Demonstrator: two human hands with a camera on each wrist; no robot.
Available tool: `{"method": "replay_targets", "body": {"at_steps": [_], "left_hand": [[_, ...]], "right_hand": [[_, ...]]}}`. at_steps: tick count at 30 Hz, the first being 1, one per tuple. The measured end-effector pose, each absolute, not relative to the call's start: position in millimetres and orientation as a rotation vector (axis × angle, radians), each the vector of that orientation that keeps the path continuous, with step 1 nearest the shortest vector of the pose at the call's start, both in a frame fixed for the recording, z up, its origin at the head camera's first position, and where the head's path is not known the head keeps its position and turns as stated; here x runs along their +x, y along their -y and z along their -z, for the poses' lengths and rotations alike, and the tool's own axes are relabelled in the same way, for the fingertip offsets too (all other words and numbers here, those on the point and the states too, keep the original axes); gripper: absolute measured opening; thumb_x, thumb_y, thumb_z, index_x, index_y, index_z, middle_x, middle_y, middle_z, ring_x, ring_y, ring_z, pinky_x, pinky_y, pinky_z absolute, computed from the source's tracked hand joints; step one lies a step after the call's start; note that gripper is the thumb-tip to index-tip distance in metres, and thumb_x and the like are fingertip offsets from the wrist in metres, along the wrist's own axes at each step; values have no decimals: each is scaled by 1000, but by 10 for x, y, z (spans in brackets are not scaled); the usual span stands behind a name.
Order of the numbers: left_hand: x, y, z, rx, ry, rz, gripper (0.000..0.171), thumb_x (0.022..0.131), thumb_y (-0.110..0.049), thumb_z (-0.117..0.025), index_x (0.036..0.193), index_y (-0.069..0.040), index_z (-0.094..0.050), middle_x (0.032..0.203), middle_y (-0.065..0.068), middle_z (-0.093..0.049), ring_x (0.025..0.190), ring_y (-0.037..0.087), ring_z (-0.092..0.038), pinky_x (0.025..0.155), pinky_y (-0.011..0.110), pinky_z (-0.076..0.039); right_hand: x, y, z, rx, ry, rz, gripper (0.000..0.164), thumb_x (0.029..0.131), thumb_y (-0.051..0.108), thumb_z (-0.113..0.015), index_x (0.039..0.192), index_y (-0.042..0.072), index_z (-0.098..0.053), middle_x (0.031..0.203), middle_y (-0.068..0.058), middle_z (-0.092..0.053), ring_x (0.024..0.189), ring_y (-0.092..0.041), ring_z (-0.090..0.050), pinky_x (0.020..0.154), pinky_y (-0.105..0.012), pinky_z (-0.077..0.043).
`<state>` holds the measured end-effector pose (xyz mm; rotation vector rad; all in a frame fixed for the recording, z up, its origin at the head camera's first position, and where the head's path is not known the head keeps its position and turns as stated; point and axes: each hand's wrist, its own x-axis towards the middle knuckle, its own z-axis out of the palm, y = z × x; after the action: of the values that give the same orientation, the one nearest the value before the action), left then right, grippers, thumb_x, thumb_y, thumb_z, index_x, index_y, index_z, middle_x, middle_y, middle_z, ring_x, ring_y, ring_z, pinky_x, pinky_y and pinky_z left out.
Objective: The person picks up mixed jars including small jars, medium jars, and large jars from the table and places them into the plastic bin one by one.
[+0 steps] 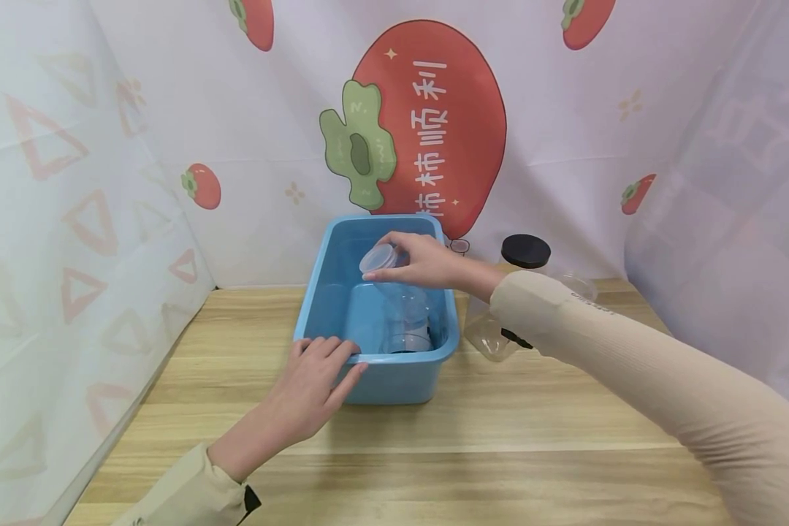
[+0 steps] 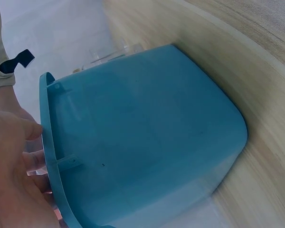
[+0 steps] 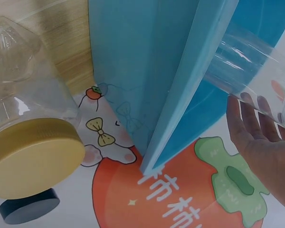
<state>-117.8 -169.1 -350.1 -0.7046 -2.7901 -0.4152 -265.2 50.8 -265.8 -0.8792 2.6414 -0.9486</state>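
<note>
A blue plastic bin [image 1: 388, 383] stands on the wooden table. My left hand [image 1: 315, 387] holds its near rim, thumb outside and fingers over the edge; the left wrist view shows the same grip. Above the bin's opening, my right hand [image 1: 427, 261] grips a clear plastic jar [image 3: 242, 57] near its lidded end, between thumb and fingers. The jar is tilted, its body reaching down into the bin. Other clear containers [image 1: 408, 329] lie at the bin's near right inside corner, partly hidden by the jar.
Right of the bin stand a clear jar [image 3: 28, 90] with a gold lid [image 3: 38, 156] and a container with a black lid [image 1: 526, 250]. My right forearm partly covers them in the head view. A printed cloth [image 1: 263, 109] hangs behind the table.
</note>
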Motion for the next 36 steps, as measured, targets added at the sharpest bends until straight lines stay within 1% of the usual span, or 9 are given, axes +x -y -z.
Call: {"method": "replay_targets", "body": {"at_steps": [9, 13, 16, 19, 28, 33, 36], "left_hand": [[-1173, 1696, 3503, -708, 2790, 405, 20, 107, -26, -64, 114, -9, -69, 104, 5, -70, 102, 26, -65, 96, 57, -44], [-1174, 1702, 3510, -712, 2779, 413, 20, 107, -25, -64, 114, -8, -69, 103, 4, -70, 101, 26, -65, 95, 57, -44], [-1170, 1706, 3514, -716, 2767, 411, 20, 107, -25, -64, 114, -8, -69, 103, 3, -70, 100, 25, -65, 95, 56, -44], [-1168, 1709, 3512, -718, 2766, 404, 20, 107, -26, -64, 115, -9, -69, 103, 3, -71, 99, 25, -64, 95, 55, -44], [-1169, 1721, 3521, -724, 2738, 401, 19, 106, -25, -65, 115, -9, -70, 103, 1, -71, 98, 23, -64, 93, 53, -43], [-1167, 1722, 3522, -728, 2736, 401, 19, 106, -25, -64, 116, -9, -70, 103, 1, -71, 97, 23, -63, 93, 53, -43], [-1167, 1722, 3525, -728, 2736, 397, 19, 106, -25, -64, 116, -9, -70, 103, 0, -71, 97, 23, -63, 93, 53, -43]], "right_hand": [[-2653, -445, 2643, -879, -2670, 902, 70, 96, 47, -76, 152, 12, -52, 132, -13, -67, 112, -27, -68, 93, -45, -58], [-2649, -435, 2614, -884, -2659, 920, 71, 98, 46, -73, 155, 13, -49, 141, -15, -65, 120, -31, -69, 98, -48, -58], [-2651, -448, 2595, -865, -2653, 930, 70, 100, 47, -70, 157, 14, -47, 147, -16, -62, 128, -34, -67, 102, -50, -56], [-2661, -492, 2592, -838, -2659, 937, 68, 101, 47, -69, 156, 14, -48, 147, -16, -62, 130, -35, -66, 104, -52, -54], [-2702, -758, 2597, -795, -2685, 998, 62, 102, 40, -68, 153, 9, -50, 144, -20, -63, 130, -39, -64, 105, -54, -54], [-2755, -967, 2617, -787, -2668, 1054, 59, 104, 33, -67, 152, 3, -49, 145, -24, -60, 134, -42, -60, 104, -55, -54], [-2770, -1104, 2620, -770, -2653, 1064, 59, 106, 32, -64, 153, 1, -47, 147, -26, -57, 136, -44, -57, 104, -57, -53]]}}
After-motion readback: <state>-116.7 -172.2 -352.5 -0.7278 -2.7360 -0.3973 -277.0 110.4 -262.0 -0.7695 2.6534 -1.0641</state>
